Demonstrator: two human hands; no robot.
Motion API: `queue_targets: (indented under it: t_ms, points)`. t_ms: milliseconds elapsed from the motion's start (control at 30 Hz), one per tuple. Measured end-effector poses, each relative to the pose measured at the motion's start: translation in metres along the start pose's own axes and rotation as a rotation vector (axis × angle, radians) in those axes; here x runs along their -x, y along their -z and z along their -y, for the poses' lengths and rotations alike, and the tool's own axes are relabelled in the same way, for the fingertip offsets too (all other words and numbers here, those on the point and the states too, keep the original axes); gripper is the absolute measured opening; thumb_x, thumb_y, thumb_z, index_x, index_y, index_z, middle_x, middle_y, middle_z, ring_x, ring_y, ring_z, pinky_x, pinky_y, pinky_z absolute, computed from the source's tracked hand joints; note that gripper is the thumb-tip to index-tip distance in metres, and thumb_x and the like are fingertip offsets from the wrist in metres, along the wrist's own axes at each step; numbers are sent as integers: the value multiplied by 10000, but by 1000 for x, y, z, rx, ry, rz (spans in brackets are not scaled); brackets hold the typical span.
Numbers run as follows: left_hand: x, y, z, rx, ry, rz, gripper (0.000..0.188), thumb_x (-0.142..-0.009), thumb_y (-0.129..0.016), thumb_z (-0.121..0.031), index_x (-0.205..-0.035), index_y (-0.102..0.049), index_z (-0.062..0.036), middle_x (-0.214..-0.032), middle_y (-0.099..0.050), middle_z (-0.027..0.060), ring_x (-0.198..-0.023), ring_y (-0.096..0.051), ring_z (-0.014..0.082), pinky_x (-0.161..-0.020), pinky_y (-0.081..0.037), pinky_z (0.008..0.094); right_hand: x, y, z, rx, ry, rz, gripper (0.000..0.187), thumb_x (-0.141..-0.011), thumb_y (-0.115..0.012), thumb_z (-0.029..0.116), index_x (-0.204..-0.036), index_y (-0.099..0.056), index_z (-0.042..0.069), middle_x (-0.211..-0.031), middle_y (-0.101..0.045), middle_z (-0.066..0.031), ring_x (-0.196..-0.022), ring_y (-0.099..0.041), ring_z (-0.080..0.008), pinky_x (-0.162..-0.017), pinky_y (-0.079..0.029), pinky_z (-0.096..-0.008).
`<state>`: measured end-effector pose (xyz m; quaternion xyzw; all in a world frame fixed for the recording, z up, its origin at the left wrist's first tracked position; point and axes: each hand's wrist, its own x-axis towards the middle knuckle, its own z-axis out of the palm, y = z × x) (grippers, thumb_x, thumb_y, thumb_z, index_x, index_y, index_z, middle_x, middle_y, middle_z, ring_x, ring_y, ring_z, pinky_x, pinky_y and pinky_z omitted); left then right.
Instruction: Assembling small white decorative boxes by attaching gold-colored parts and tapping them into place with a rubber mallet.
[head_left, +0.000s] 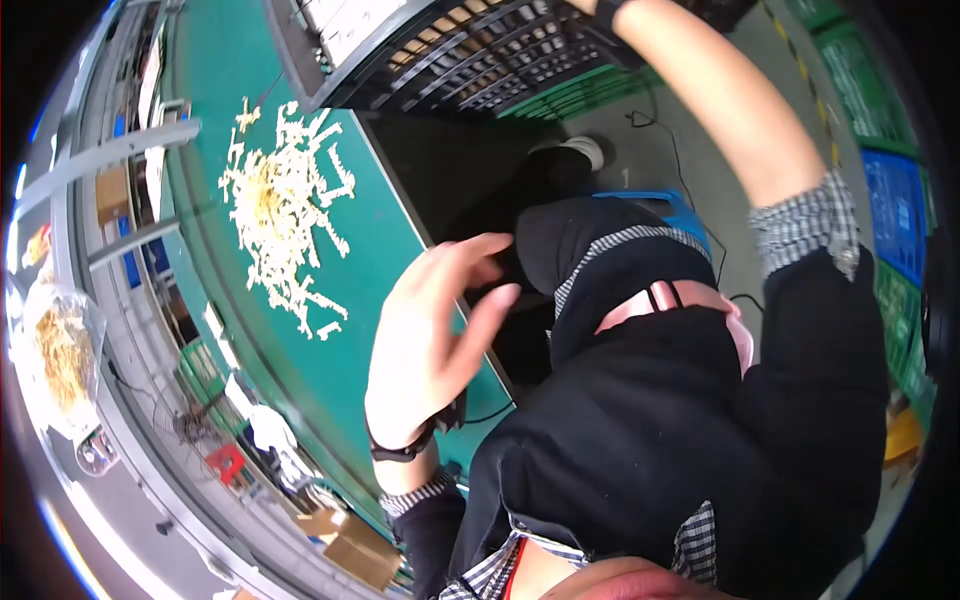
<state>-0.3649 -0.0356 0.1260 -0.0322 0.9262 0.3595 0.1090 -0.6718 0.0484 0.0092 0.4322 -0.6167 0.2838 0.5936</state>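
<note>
My left hand (425, 335) hovers over the near edge of the green tabletop (385, 270), its thumb and fingers apart and holding nothing. Beyond it on the tabletop lies a loose pile of small cream-coloured notched strips (280, 205). At the top edge of the head view, my right arm (715, 95) reaches out to a black plastic crate (440, 60) with slatted sides. Only a sliver of my right hand (582, 4) shows past a dark wristband, so its fingers are out of sight.
Under the black crate is a green crate (565, 95). Blue crates (893, 215) and green crates (865, 85) stand along the right. A clear bag of yellowish pieces (65, 350) is at the far left. A blue stool (680, 215) is by my legs, and a cable (680, 160) crosses the floor.
</note>
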Motion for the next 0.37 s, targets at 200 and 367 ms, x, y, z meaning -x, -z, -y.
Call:
queue_targets:
  t_ms: [200, 367]
  points:
    - [-58, -43, -21, -213, -280, 165, 201, -816, -595, -97, -989, -589, 5, -813, -617, 144, -756, -602, 289, -693, -482, 347, -5, -3, 24, 290, -36, 611, 158, -661, -554, 256, -581, -450, 168, -599, -467, -2, -574, -520, -187, -486, -412, -330]
    - [-122, -97, -2, -440, -235, 448, 189, -831, -589, -193, -923, -611, -29, -818, -624, 175, -775, -615, 340, -679, -508, 390, 34, 3, -13, 213, -43, 174, 214, -726, -521, 326, -576, -457, 189, -578, -455, 59, -640, -548, -85, -587, -445, -213]
